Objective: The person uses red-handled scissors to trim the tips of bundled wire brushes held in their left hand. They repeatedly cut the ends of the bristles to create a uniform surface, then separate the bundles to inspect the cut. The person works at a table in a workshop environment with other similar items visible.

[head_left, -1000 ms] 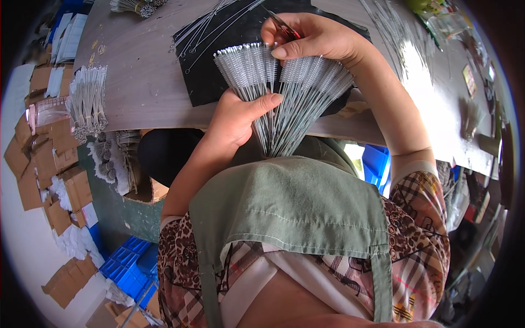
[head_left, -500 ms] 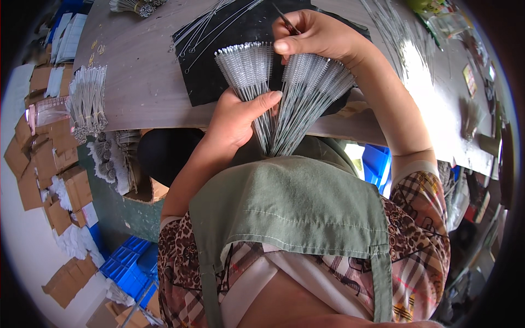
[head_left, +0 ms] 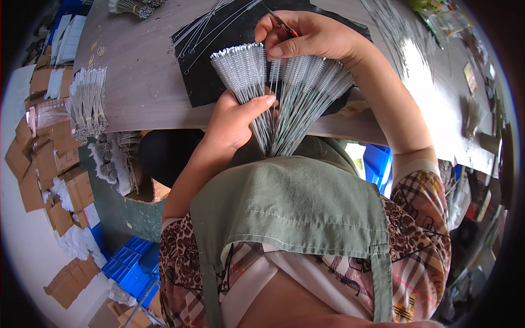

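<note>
A fanned bunch of thin wire brushes (head_left: 314, 76) with pale bristle heads spreads at the table's front edge, stems converging against my apron. My left hand (head_left: 232, 117) is closed round the left part (head_left: 240, 65) of that bunch, its thumb lying across the stems. Over the gap in the fan, my right hand (head_left: 301, 38) grips a slim dark pointed tool with a red part (head_left: 286, 25); its exact kind is unclear. The right thumb and fingertips are close to the bristle tops, and whether they touch a brush is hidden.
Beneath the bunch is a black mat (head_left: 210, 68) with loose looped wire brushes (head_left: 205, 27) on it. A tied brush bundle (head_left: 87, 101) sits at the table's left edge, and more brushes (head_left: 391, 41) lie to the right. Blue crates (head_left: 128, 265) and cardboard (head_left: 71, 279) are at lower left.
My right hand has shifted slightly left with the pointed tool. One or two brushes now stand apart in the gap between the two parts of the fan. My left hand has barely moved.
</note>
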Demonstrator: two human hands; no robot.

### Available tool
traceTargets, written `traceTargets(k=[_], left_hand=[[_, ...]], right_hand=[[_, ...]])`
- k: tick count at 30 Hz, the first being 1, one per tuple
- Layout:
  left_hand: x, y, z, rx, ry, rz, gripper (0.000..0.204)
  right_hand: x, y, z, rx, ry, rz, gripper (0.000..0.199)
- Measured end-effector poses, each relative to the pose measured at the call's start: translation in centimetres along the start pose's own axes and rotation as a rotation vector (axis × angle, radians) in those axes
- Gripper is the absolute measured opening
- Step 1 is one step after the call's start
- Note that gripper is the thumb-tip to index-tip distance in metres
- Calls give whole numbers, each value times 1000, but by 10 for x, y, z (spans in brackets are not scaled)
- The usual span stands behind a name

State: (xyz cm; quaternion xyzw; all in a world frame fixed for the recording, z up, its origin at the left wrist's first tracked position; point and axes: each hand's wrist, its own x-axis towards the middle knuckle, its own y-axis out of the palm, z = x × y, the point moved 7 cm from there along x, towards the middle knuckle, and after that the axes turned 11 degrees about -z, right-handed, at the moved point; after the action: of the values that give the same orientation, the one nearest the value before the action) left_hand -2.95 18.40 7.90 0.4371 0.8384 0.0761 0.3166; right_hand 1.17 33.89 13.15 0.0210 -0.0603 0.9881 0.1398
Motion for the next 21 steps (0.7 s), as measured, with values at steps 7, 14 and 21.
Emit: traceTargets(k=[7, 14, 21], left_hand=[[0, -1, 0, -17, -19, 2, 28], [-2, 4, -3, -68, -9, 24, 35], [-2, 2, -2, -47, 4, 18, 34]], right_hand=[[-1, 1, 3, 13, 6, -24, 28], [1, -2, -12, 67, 13, 93, 23], [0, 0, 0, 28, 2, 39, 22]])
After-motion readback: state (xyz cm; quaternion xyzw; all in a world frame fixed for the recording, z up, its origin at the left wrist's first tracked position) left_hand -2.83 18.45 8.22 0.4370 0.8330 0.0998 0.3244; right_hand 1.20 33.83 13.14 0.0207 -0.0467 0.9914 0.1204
